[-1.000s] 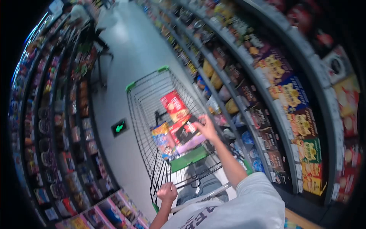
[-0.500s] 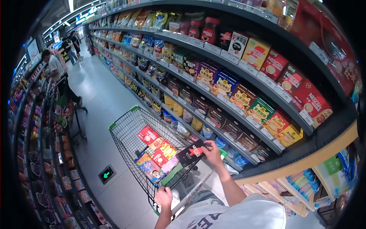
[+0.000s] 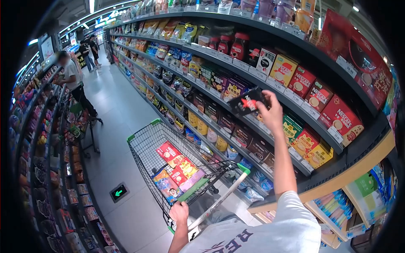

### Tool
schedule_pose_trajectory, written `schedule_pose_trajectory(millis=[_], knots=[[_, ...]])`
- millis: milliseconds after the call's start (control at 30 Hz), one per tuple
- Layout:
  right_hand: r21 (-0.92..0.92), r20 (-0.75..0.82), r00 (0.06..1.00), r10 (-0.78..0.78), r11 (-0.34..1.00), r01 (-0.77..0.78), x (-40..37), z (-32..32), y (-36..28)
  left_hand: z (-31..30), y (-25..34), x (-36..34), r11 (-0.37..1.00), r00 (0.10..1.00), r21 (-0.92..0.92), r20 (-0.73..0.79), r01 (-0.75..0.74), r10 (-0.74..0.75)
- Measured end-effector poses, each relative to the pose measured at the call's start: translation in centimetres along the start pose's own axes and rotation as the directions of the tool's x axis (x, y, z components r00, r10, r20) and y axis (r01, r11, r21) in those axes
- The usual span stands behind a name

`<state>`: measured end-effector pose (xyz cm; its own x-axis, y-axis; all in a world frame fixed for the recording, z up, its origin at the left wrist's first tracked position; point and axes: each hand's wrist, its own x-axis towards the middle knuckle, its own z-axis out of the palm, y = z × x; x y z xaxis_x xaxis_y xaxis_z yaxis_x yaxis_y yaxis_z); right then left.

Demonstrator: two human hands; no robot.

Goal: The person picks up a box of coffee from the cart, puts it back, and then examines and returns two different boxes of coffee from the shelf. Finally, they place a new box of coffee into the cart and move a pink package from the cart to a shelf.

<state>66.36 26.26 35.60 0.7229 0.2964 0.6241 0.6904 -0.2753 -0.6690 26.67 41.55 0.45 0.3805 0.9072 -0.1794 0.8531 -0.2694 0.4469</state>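
Black box (image 3: 241,106) aloft in front of the shelf (image 3: 258,75), grasped at one end by the right hand (image 3: 274,111), leaving most of its face uncovered; left hand (image 3: 179,212) clenched on the shopping cart's (image 3: 194,191) near rim, presumably to steady it.

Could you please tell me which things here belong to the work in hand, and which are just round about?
In use:
- right hand, holding a black box
- left hand, at the rim of the cart
- red box and blue bag, in the cart

Round about:
- shelves
- red-lidded jar
- floor sign
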Motion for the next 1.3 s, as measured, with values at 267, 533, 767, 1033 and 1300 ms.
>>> schedule_pose_trajectory(millis=[267,533,767,1033,1300], knots=[[-0.329,-0.075,0.914,-0.399,0.875,0.355,12.8,0.3,-3.6,-0.5,0.0,2.3,1.000,1.000,-0.021,-0.015,-0.016,0.015],[-0.447,-0.028,0.862,-0.506,0.778,0.442,22.3,3.5,-1.9,0.2,-0.6,5.5,0.998,0.996,0.012,-0.074,-0.054,0.055],[-0.524,0.048,0.843,-0.536,0.705,0.478,26.3,3.9,0.1,-0.1,0.0,7.8,0.997,0.992,0.045,-0.103,-0.066,0.071],[-0.564,0.096,0.870,-0.483,0.694,0.447,28.4,3.4,1.2,0.3,0.1,10.3,0.996,0.989,0.064,-0.137,-0.056,0.064],[-0.653,0.108,0.896,-0.432,0.648,0.391,28.5,3.4,1.9,0.6,0.0,11.8,0.994,0.991,0.101,-0.120,-0.040,0.052]])
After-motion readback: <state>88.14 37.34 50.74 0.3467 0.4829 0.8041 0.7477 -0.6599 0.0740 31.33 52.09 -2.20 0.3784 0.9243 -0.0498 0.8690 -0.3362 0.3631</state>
